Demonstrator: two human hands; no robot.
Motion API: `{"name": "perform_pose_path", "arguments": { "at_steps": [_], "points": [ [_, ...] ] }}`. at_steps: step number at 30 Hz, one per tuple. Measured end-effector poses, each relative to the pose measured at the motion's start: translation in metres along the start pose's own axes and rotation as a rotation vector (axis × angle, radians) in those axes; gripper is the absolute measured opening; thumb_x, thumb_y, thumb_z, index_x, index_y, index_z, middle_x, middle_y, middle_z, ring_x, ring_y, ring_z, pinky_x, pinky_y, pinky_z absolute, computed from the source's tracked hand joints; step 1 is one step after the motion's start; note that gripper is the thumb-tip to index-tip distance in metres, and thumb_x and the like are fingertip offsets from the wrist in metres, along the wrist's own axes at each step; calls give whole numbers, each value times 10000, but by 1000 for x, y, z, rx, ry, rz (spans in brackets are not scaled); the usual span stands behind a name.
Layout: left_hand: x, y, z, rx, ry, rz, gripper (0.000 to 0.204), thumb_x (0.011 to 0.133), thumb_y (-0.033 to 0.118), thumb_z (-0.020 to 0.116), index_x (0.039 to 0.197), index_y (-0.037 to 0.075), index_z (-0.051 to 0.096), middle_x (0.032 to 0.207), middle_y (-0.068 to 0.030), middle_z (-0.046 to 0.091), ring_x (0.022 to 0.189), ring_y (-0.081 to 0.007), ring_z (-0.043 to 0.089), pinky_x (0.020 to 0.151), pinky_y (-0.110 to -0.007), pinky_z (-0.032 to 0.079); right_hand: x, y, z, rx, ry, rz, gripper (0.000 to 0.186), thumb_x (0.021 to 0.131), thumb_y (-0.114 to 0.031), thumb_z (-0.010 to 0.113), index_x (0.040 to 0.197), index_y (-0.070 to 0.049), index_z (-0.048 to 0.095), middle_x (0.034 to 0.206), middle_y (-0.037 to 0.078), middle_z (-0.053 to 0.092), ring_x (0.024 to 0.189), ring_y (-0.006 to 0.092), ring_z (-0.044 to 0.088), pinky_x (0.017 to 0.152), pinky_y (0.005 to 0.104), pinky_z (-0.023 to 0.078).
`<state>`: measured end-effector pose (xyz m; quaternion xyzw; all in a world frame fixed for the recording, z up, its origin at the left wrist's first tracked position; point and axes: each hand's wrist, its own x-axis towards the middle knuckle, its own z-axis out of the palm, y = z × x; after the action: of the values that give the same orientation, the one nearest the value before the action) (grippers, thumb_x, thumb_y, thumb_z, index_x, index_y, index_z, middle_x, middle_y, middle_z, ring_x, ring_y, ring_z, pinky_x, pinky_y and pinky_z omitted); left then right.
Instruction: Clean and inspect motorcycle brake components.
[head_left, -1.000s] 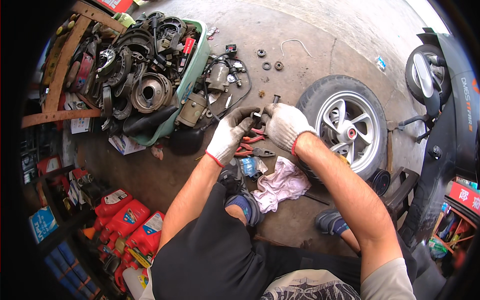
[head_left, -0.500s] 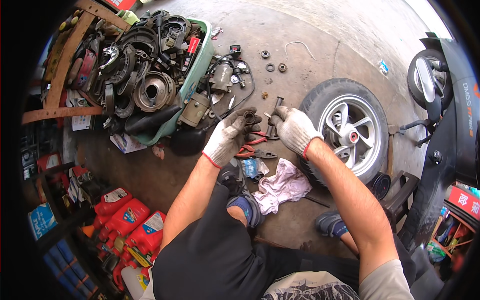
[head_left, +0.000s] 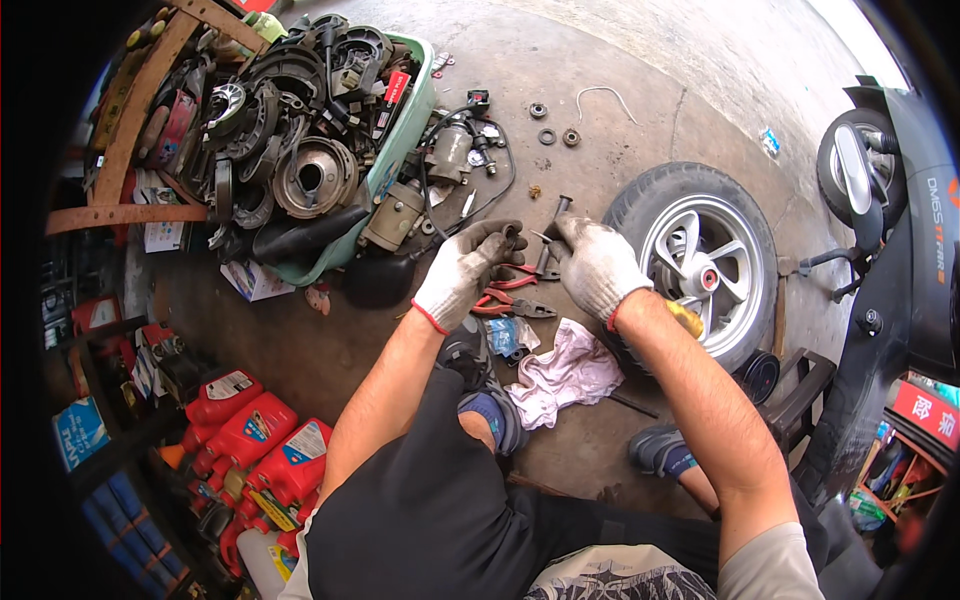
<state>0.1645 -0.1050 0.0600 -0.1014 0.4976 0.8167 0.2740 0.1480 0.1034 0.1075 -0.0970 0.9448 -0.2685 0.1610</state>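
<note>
Both of my hands wear white knit gloves with blackened fingers. My left hand (head_left: 470, 262) is closed, its fingers curled round a small dark ring-shaped part (head_left: 513, 236) that is mostly hidden. Facing it, my right hand (head_left: 592, 258) grips what looks like a screwdriver; its thin metal tip (head_left: 541, 237) points at the left hand, and a yellow handle (head_left: 686, 319) shows beyond the wrist. A gap separates the tip from the left fingers. Below and between the hands lie red-handled pliers (head_left: 515, 307) and a long bolt (head_left: 552, 232).
A scooter wheel (head_left: 705, 275) lies flat at right, close to my right forearm. A pinkish rag (head_left: 565, 375) is near my feet. Beyond my left hand stands a green tub (head_left: 420, 85) heaped with used parts. Red bottles (head_left: 255, 430) crowd the lower left; a scooter (head_left: 920, 240) stands far right.
My left hand has turned, so the ring's opening no longer shows. My right wrist has rotated a little, bringing the yellow handle into sight beside the forearm. The view has shifted slightly.
</note>
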Motion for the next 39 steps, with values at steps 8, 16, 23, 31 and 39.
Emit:
{"name": "perform_pose_path", "arguments": {
  "at_steps": [8, 16, 23, 31, 39],
  "points": [
    [-3, -1, 3, 73, 4, -37, 518, 985, 341, 634, 1299, -55, 522, 1082, -113, 646, 890, -156, 629, 743, -290, 531, 7, -17, -12, -333, -192, -124, 220, 880, -121, 529, 1048, -88, 666, 1027, 179, 700, 958, 333, 704, 802, 431, 568],
    [-4, 3, 8, 206, 64, -108, 480, 998, 360, 599, 1231, -59, 571, 962, -89, 657, 771, -119, 601, 686, -262, 518, 9, -28, -13, -418, -214, -143, 198, 870, -135, 578, 997, -55, 706, 1028, 185, 712, 954, 335, 714, 796, 437, 579],
    [-7, 7, 16, 261, 71, -104, 470, 1000, 367, 583, 1206, -55, 593, 939, -73, 665, 755, -96, 591, 673, -240, 500, 13, -30, -11, -443, -290, -113, 234, 882, -136, 574, 1016, -10, 719, 1022, 204, 725, 964, 337, 719, 814, 436, 580],
    [-8, 4, 12, 230, 35, -56, 470, 1008, 351, 582, 1233, -61, 584, 968, -81, 668, 809, -110, 602, 704, -259, 508, 14, -9, -15, -58, -374, -98, 257, 908, -209, 565, 1074, -63, 695, 918, 241, 691, 897, 426, 665, 813, 489, 528],
    [-7, 4, 12, 202, 52, -75, 496, 998, 371, 601, 1244, -59, 579, 981, -80, 663, 814, -115, 601, 713, -257, 508, 5, -16, -12, -317, -256, -83, 250, 876, -123, 520, 1061, -77, 682, 1029, 200, 709, 967, 363, 696, 828, 452, 553]
  ]
}}
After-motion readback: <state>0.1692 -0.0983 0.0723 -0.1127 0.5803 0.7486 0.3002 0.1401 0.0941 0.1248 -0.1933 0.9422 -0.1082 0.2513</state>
